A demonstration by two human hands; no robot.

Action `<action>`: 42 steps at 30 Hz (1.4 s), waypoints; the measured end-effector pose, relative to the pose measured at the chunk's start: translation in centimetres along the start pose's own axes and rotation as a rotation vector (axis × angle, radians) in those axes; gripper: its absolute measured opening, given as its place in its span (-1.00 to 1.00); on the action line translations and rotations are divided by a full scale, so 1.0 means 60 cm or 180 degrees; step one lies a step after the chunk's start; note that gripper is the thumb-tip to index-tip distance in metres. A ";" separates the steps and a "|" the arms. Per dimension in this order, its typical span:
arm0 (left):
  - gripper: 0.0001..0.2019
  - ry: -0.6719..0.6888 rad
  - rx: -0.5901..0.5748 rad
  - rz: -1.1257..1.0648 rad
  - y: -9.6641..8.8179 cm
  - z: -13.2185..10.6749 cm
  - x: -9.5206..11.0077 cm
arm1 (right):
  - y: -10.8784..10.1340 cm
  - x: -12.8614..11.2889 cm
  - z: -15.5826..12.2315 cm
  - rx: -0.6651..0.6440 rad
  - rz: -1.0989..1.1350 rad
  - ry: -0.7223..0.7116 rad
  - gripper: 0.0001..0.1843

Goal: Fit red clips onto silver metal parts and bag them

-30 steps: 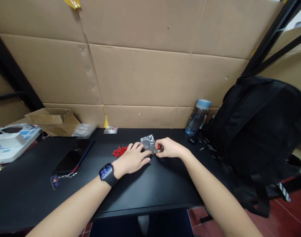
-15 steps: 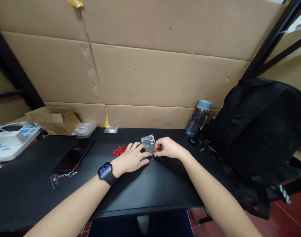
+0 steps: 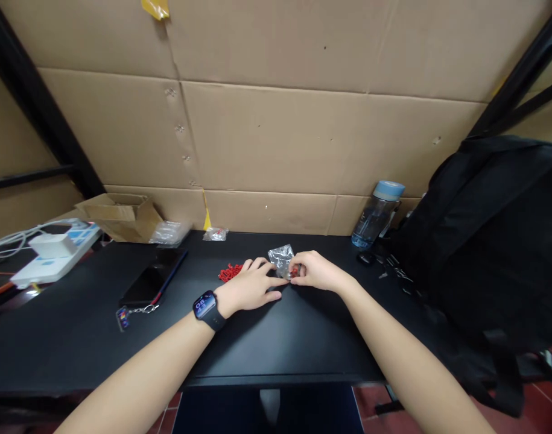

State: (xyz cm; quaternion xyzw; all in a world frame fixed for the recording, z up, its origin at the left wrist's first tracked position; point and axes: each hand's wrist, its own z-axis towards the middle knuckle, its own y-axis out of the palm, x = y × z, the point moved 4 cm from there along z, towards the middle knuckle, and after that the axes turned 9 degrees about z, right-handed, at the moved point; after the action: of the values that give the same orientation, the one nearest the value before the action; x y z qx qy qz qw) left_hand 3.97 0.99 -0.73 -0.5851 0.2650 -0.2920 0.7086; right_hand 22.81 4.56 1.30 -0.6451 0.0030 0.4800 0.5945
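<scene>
Bag (image 3: 281,256) sits mid-table (image 3: 276,337) near the back edge: left hand (image 3: 253,286) spread, fingertips pinning it, right hand (image 3: 314,272) grip pinched shut on its mouth beside a red piece (image 3: 294,273); probably best to hold the mouth wide.

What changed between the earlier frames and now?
Only the camera swung slightly left. The left hand still touches the clear plastic bag, and the right hand still pinches a small red piece at its edge. The pile of red pieces, phone, water bottle and backpack have not moved.
</scene>
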 end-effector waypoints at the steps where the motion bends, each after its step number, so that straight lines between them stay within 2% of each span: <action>1: -0.61 0.0000 0.0001 0.0004 -0.001 0.000 0.000 | 0.002 0.001 0.000 -0.0048 0.0071 0.0002 -0.86; 3: -0.61 0.0000 0.0008 0.0013 -0.001 0.000 0.001 | 0.004 0.002 0.001 -0.0033 0.0055 0.0012 -0.83; 7: -0.59 0.0020 0.0038 0.0050 0.001 -0.001 0.002 | 0.005 0.001 0.005 0.0341 -0.0437 0.0106 -0.84; 11: -0.58 0.0032 0.0072 0.0103 0.002 -0.001 0.002 | 0.003 0.001 0.008 0.0782 -0.1017 0.0502 -0.70; 14: -0.59 0.0032 0.0072 0.0108 0.004 -0.001 0.001 | 0.004 0.000 0.009 0.0965 -0.1293 0.0723 -0.64; 21: -0.65 0.0005 0.0000 -0.0004 -0.001 -0.004 0.000 | 0.025 -0.004 0.019 0.1062 -0.1508 0.0801 -0.80; 23: -0.70 0.0035 -0.0008 -0.0095 -0.011 -0.006 -0.003 | 0.027 -0.004 0.020 0.1026 -0.1511 0.0777 -0.79; 26: -0.84 0.0057 0.0055 -0.0273 -0.031 -0.008 -0.014 | 0.023 -0.005 0.017 0.0838 -0.1284 0.0508 -0.75; 29: -0.84 -0.0184 0.0283 -0.0319 -0.043 -0.007 -0.027 | 0.007 -0.003 0.012 0.0726 -0.0790 0.0177 -0.79; 30: -0.80 -0.0284 0.0365 -0.0282 -0.044 -0.005 -0.030 | 0.001 0.000 0.011 0.0717 -0.0638 0.0102 -0.82; 33: -0.72 -0.0473 0.0567 -0.0091 -0.034 0.004 -0.030 | -0.012 0.015 0.010 0.0743 -0.0470 -0.0001 -0.75; 37: -0.82 -0.0603 0.0765 0.0049 -0.019 0.015 -0.025 | -0.009 0.033 0.012 0.0636 -0.0456 -0.0030 -0.73; 39: -0.94 -0.0643 0.0809 0.0023 -0.017 0.017 -0.025 | -0.005 0.035 0.012 0.0556 -0.0387 -0.0099 -0.82; 42: -0.92 -0.0681 0.0826 -0.0110 -0.018 0.016 -0.031 | -0.003 0.035 0.013 0.0491 -0.0290 -0.0193 -0.94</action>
State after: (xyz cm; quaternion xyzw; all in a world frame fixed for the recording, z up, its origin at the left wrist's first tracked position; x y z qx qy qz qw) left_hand 3.27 2.81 0.53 -0.5210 0.1380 -0.2719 0.7972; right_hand 23.55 6.41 0.29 -0.5820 -0.0074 0.4701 0.6634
